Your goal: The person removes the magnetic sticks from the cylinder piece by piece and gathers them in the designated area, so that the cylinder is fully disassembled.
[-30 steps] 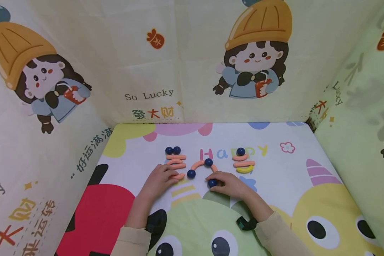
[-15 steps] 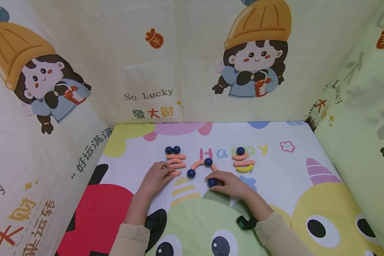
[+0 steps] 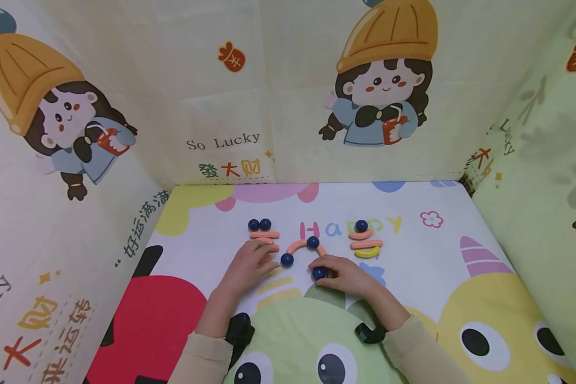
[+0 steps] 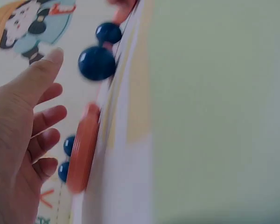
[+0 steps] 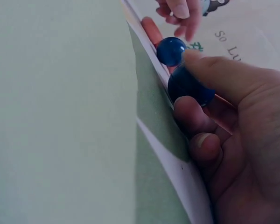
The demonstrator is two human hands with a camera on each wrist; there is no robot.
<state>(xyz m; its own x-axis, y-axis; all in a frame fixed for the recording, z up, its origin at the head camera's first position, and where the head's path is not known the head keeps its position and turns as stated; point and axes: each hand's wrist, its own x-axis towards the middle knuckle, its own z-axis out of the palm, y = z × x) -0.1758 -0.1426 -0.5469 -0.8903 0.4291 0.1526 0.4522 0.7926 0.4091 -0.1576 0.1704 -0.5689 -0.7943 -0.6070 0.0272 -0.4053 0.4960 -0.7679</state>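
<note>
My right hand (image 3: 343, 274) pinches a dark blue ball (image 3: 319, 273) between thumb and fingers, low over the table. The ball ends an arch of curved pink sticks (image 3: 296, 246), with another blue ball (image 3: 313, 242) at its top and a third ball (image 3: 287, 260) at its left end. Over a group of pink sticks (image 3: 264, 234) left of the arch is my left hand (image 3: 247, 264), partly hiding the lower ones. In the left wrist view its fingers are loosely spread beside a pink stick (image 4: 84, 154), gripping nothing.
Two blue balls (image 3: 265, 224) sit behind the left sticks. On the right stand a blue ball (image 3: 361, 226), a curved pink stick (image 3: 360, 235), a straight pink stick (image 3: 367, 245) and a curved yellow stick (image 3: 367, 253). Printed cloth walls (image 3: 293, 106) enclose the table.
My left hand drew a pink stick leftward to below the others, let it go, then moved slightly up and right over the group. My right hand has stayed on its ball.
</note>
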